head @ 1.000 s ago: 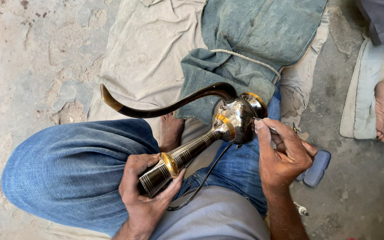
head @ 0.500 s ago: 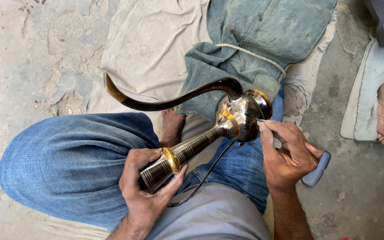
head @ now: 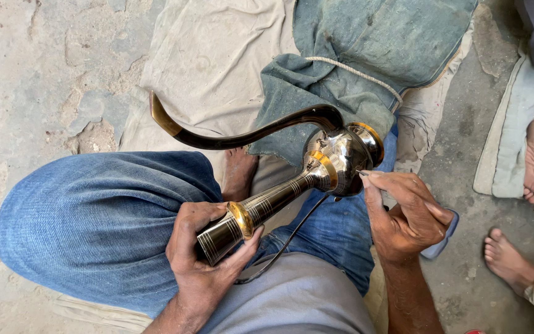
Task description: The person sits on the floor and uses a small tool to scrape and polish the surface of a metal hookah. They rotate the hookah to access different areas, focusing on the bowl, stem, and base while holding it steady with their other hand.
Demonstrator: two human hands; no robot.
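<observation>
Over the lap, hands [head: 202, 260] around brass vessel [head: 316, 170]

Glossy dark metal vessel [head: 316, 170] with brass bands; matt denim jeans [head: 94, 216]

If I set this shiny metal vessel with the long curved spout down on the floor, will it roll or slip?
The metal vessel looks polished and mirror-like, so probably slippery in the left hand. Its round belly suggests rolling, though the curved spout would likely stop it. All metal: probably stiff and heavy for its size.
</observation>
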